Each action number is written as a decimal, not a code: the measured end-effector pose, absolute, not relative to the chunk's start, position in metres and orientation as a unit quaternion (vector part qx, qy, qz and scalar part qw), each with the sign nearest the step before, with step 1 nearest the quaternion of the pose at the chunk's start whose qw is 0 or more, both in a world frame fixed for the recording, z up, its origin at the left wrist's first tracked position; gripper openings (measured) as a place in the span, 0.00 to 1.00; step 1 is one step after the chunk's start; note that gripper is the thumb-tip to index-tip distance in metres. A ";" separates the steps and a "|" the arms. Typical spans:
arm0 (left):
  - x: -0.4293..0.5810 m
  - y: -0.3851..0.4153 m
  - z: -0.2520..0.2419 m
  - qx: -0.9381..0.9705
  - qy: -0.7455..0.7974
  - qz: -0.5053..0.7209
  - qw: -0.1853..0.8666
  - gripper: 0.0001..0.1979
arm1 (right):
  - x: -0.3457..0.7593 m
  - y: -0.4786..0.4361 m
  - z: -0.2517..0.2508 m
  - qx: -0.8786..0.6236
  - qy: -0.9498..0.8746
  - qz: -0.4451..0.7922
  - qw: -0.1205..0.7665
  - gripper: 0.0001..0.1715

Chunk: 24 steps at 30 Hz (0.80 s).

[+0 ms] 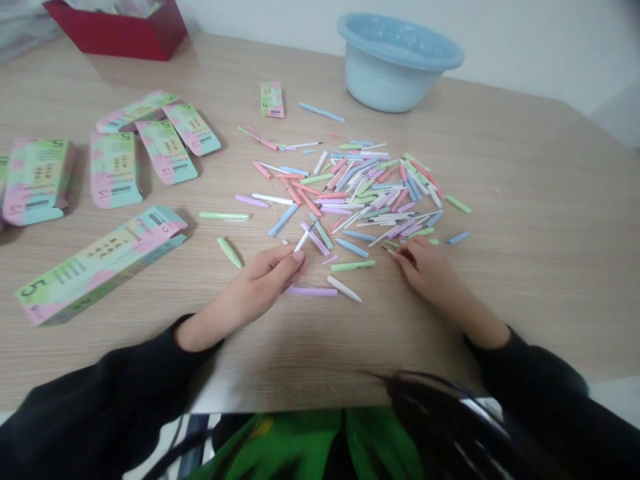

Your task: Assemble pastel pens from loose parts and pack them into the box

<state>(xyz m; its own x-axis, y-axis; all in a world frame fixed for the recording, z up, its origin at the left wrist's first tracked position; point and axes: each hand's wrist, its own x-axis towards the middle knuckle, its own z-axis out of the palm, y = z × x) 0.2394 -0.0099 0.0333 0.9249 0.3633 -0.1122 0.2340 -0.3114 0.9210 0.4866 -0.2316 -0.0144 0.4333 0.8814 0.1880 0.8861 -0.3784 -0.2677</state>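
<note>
My left hand (273, 272) is closed around a white pen barrel (303, 240), which points up and to the right with a dark spring-like end. To the right, my right hand (424, 264) pinches a thin pen refill (388, 250) with a dark tip. Beyond both hands spreads a loose pile of pen parts (370, 183), with barrels in pink, green, blue, purple and white among thin white refills. Close to my left hand lie a purple barrel (315, 291), a white pointed piece (344, 289) and a green pointed piece (229, 252).
A light blue basin (395, 80) stands at the back, and a red box (125, 33) at the back left. Several pastel cartons lie on the left, including a long one (103, 263). A small carton (272, 100) sits behind the pile. The table's front edge (280, 408) is near my body.
</note>
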 end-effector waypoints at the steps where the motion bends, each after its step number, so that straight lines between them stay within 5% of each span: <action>1: 0.239 -0.010 0.034 0.808 0.184 0.060 0.557 0.19 | 0.487 -0.228 -0.015 -0.830 -0.529 -0.011 0.173 0.08; 12: 0.234 -0.012 0.043 0.802 0.166 0.057 0.572 0.19 | 0.458 -0.204 0.014 -0.783 -0.569 -0.022 0.253 0.03; 18: 0.235 -0.007 0.043 0.793 0.188 0.077 0.574 0.19 | 0.476 -0.168 0.020 -0.765 -0.609 0.018 0.209 0.13; 24: 0.236 -0.006 0.045 0.771 0.195 0.070 0.603 0.19 | 0.488 -0.146 -0.002 -0.784 -0.601 0.007 0.156 0.08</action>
<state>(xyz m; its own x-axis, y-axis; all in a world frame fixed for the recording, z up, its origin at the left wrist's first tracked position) 0.2357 -0.0064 0.0448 0.9140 0.3851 -0.1278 0.2167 -0.1971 0.9561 0.4881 -0.1461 -0.0018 0.2766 0.9446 0.1766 0.9403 -0.2281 -0.2525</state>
